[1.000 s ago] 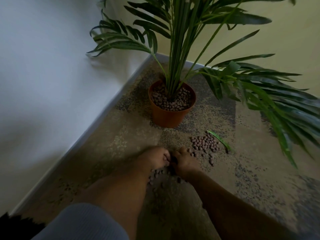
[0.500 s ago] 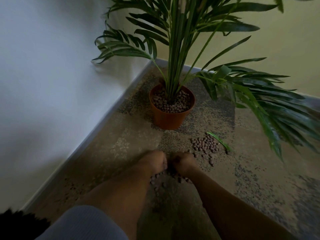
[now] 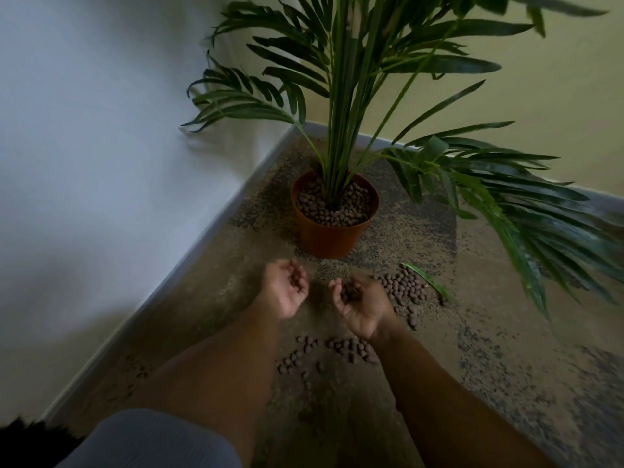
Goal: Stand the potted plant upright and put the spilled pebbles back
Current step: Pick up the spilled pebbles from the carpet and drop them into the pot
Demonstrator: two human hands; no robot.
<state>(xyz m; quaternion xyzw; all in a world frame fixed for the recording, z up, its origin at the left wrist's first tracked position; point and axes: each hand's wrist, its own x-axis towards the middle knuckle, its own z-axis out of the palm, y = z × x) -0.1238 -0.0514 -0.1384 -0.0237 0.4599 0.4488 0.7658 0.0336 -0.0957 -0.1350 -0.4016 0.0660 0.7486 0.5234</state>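
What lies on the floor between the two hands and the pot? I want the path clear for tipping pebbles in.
Only bare carpet in the head view, between the left hand, right hand and pot.

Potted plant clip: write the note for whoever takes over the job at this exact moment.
Left hand: cupped palm-up, holding a few clay pebbles.
Right hand: cupped palm-up, also holding pebbles.
Potted palm: already upright in its terracotta pot in the corner, pebbles filling the top.
Done: plant stood up; both hands loaded, raised in front of the pot.
Left: tip both handfuls into the pot, then gather the pile by the fallen leaf, the scatter between the forearms and a few strays near the skirting. Fallen leaf lies on the floor beside the pile.
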